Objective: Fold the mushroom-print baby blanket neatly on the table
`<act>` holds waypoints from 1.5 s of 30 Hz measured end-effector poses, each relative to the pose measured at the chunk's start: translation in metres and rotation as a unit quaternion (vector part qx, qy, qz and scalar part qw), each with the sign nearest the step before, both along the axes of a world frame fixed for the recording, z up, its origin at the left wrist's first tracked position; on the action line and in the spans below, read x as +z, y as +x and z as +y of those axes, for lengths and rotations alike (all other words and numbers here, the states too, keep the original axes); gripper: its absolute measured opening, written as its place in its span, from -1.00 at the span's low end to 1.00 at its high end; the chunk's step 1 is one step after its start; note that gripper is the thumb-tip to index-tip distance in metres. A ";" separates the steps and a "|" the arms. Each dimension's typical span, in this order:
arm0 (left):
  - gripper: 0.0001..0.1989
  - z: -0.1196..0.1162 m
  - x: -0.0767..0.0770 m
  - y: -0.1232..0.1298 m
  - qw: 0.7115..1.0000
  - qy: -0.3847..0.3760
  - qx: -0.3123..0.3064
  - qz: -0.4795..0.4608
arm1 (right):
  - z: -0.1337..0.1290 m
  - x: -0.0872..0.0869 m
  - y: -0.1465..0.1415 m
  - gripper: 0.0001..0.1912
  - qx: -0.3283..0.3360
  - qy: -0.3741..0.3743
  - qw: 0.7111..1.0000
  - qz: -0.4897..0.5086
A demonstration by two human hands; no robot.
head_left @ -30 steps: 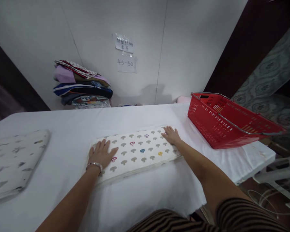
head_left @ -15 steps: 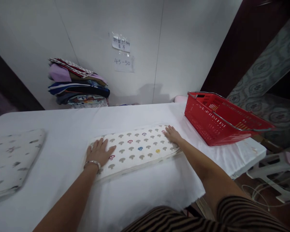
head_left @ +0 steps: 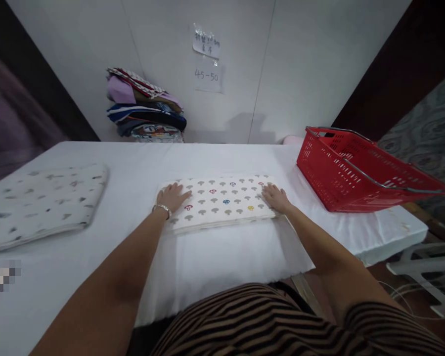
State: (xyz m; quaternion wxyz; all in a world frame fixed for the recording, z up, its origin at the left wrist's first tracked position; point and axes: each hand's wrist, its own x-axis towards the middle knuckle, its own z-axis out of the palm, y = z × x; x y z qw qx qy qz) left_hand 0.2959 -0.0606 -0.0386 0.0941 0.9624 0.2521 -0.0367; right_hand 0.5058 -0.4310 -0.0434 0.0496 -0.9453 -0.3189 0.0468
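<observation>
A folded white cloth printed with mushrooms (head_left: 222,201) lies flat on the white-covered table (head_left: 207,158) in front of me. My left hand (head_left: 173,199) rests on its left end, fingers spread, a bracelet at the wrist. On the right end lies my right hand (head_left: 277,199), palm down with the fingers apart. Both hands press on top of the cloth, and neither grips it. To the left is another folded white cloth (head_left: 48,202) with a scattered print.
A red plastic basket (head_left: 348,173) with metal handles stands on the table's right side. Behind the table, folded fabrics (head_left: 144,109) are piled against the wall, left of taped paper signs (head_left: 206,74). A white plastic stool (head_left: 426,272) is at the lower right.
The view has shifted, so the table's contents sit further right and the left cloth shows more fully. Both hands stay flat on the mushroom-print cloth.
</observation>
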 end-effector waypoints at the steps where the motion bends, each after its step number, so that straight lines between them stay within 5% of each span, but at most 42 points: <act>1: -0.49 -0.001 0.004 -0.002 1.000 -0.006 -0.017 0.003 | 0.001 0.004 -0.004 -0.42 0.004 0.011 1.000 -0.002; 5: -0.47 -0.025 0.011 -0.025 0.999 -0.010 -0.026 -0.036 | 0.005 0.009 -0.032 -0.42 0.072 0.033 0.997 -0.013; 11: -0.37 -0.066 -0.013 -0.063 0.997 0.034 -0.064 -0.041 | 0.005 -0.010 -0.054 -0.40 0.090 0.006 0.996 -0.010; 16: -0.36 -0.062 -0.018 -0.064 0.997 0.021 -0.057 -0.049 | 0.002 -0.012 -0.049 -0.42 0.081 0.010 0.997 0.006; 20: -0.43 -0.070 -0.014 -0.069 0.992 0.037 -0.064 -0.100 | 0.005 -0.005 -0.058 -0.44 0.103 0.095 0.990 0.018; 23: -0.53 -0.088 -0.015 -0.076 0.980 0.059 -0.100 -0.162 | 0.013 -0.006 -0.076 -0.46 0.154 0.166 0.974 0.012; 28: -0.56 -0.113 -0.020 -0.075 0.975 0.049 -0.142 -0.165 | 0.030 -0.012 -0.103 -0.53 0.236 0.180 0.955 0.024; 45: -0.53 -0.113 -0.024 -0.073 0.979 0.038 -0.149 -0.135 | 0.050 -0.024 -0.112 -0.61 0.112 0.269 0.957 0.018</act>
